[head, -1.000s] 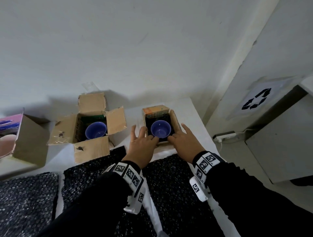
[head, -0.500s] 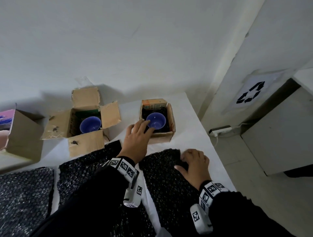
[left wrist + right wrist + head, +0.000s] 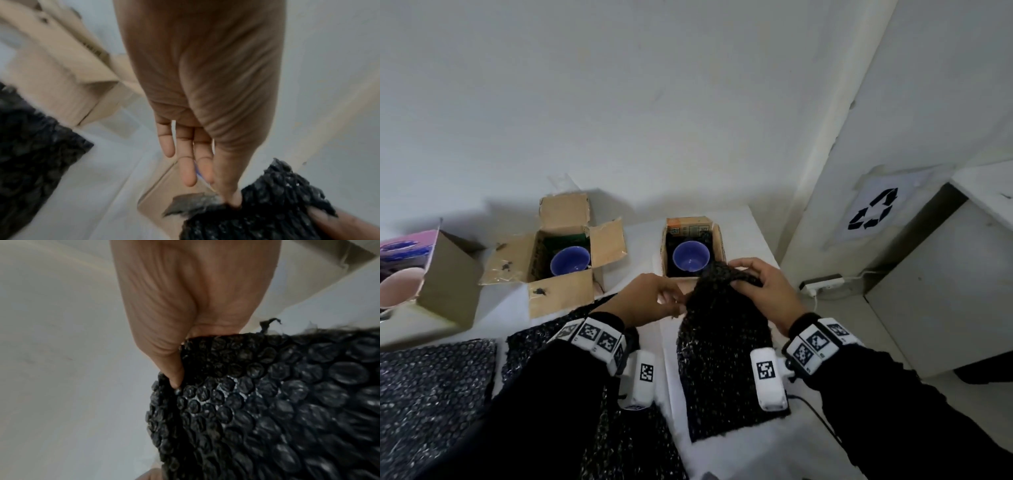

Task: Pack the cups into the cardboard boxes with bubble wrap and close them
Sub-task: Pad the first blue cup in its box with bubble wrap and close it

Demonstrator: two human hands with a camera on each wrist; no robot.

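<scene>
bubble wrap sheet, black, lifted at its far end off the tabletop, near end lying flat toward the near edge. right hand grips the raised far edge, fingers curled over the top and thumb under; right wrist view shows the thumb pressed into the bubbles. left hand pinches the sheet's left edge between thumb and a finger; left wrist view shows the other fingers straight and loose, holding nothing. raised end of the sheet sits just in front of the right cardboard box, partly covering its near wall. that box stands near the far right corner of the tabletop, open, dark lining inside, blue cup upright in it. second cardboard box left of it, toward the far edge, all four flaps spread out, another blue cup upright inside. third box at the left edge, lying on its side, with a pink printed face. more black bubble wrap flat along the near edge: one sheet at near left, another mostly under the left sleeve. off the table at right, a white cabinet, a recycling sign on the wall, a power strip below it.
</scene>
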